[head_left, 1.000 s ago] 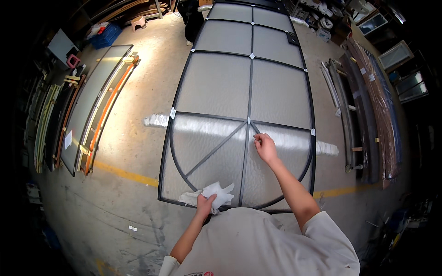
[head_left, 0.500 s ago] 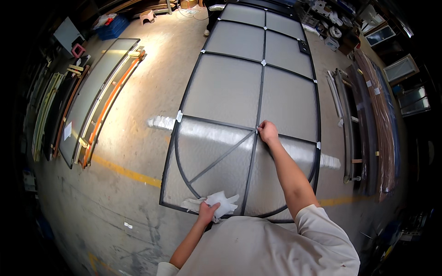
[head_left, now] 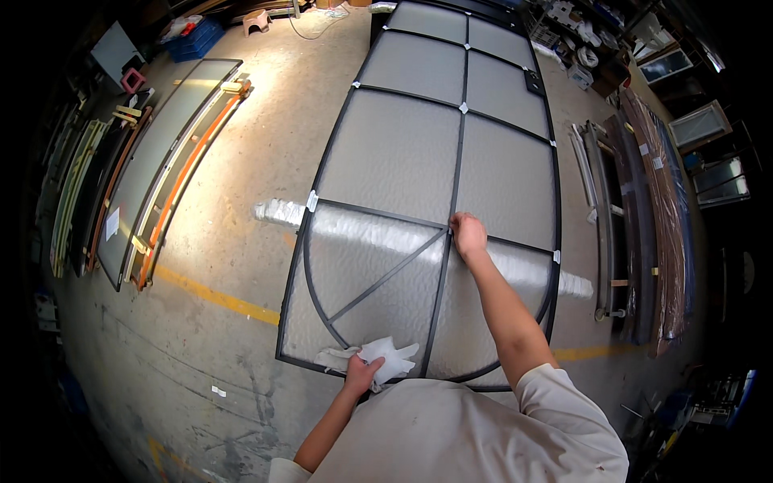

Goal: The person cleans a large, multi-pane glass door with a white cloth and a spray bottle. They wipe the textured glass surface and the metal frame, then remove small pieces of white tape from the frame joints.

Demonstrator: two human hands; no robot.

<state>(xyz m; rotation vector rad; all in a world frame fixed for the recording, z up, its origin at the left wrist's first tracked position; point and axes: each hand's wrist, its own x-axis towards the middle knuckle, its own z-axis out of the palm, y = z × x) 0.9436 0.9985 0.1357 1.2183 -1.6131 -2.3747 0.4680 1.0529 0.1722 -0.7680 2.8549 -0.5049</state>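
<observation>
A framed glass panel (head_left: 394,157) lay between frames (head_left: 173,137) at left and wrapped panels (head_left: 668,233) at right, over a wrapped support (head_left: 278,212). The right hand (head_left: 470,237), fingertips bunched, contents indiscernible, partly hid crossing bars (head_left: 444,262); the left hand (head_left: 362,374) gripped white cloth (head_left: 389,358).

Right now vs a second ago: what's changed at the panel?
The right hand moved forward, from just short of the centre bar junction up to it; whether it grips anything there is unclear. A foot that showed left of the far part of the panel is gone from view. Unchanged: the left hand holds the crumpled white material at the near edge.
</observation>
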